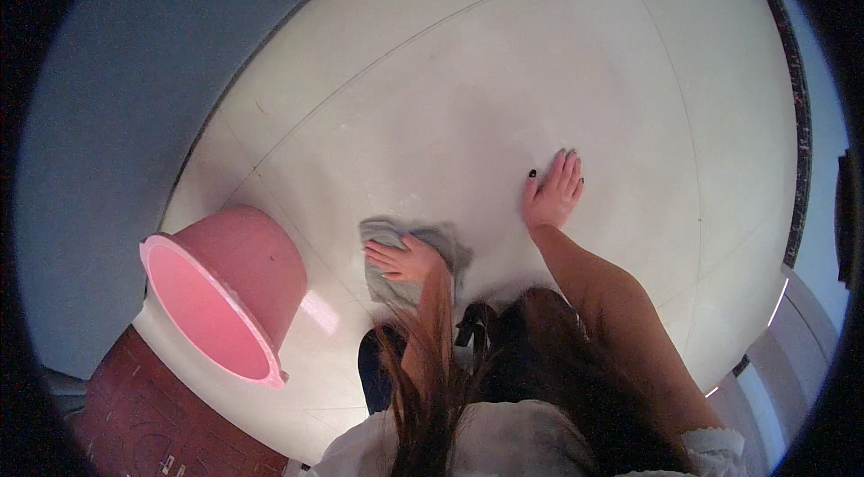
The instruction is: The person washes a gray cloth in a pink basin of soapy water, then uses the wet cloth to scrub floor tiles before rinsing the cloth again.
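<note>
My left hand [408, 259] lies palm down on a crumpled grey cloth [385, 289], fingers spread and pointing left. The cloth is spread on the pale tiled floor [432, 112], just in front of my knees. To the right and farther forward, my right hand [555, 193] presses flat on the bare tile with nothing in it. Dark polish shows on its thumbnail. A pink plastic bucket [260, 268] is on the floor to the left of the cloth. Its mouth faces the lower left of the view, and I cannot tell what it holds.
A blue-grey wall [128, 79] with a dark base edge runs along the left. Dark skirting [801, 112] borders the floor on the right. A dark red patterned mat [175, 416] lies at the lower left. Long hair hangs over my left forearm and lap.
</note>
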Demonstrator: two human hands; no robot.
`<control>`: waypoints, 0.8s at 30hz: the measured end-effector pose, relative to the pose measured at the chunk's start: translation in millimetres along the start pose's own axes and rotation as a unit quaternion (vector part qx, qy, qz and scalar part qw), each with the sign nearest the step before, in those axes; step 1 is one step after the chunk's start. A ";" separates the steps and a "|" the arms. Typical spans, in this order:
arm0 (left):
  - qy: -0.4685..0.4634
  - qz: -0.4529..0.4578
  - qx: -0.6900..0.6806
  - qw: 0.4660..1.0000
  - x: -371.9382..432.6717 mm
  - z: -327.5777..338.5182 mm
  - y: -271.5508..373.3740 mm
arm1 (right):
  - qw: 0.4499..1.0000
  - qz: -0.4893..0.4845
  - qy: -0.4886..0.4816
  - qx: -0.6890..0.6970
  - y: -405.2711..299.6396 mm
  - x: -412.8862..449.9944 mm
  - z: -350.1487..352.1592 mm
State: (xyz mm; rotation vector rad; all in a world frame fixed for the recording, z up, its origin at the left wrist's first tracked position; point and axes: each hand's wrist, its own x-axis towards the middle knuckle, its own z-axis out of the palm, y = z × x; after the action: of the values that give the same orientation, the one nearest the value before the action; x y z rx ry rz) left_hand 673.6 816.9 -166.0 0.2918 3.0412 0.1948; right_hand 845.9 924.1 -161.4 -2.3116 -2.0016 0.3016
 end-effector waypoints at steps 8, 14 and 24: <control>0.057 0.059 -0.043 0.996 203.4 6.2 112.0 | 1.000 0.007 -0.003 -0.007 -5.3 -1.0 -1.8; 0.007 0.416 -0.025 0.909 313.2 24.1 180.5 | 1.000 0.014 -0.013 0.021 -3.9 -2.4 -3.9; -0.099 0.726 0.051 0.678 229.8 12.6 204.8 | 0.999 0.018 -0.028 0.032 -4.0 -2.7 -8.0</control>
State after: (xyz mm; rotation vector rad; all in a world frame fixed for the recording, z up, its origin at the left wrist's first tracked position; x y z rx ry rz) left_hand 487.5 1062.5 -166.6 2.3825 1.8105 0.0375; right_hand 843.1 922.6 -152.6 -2.3273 -1.9470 0.4318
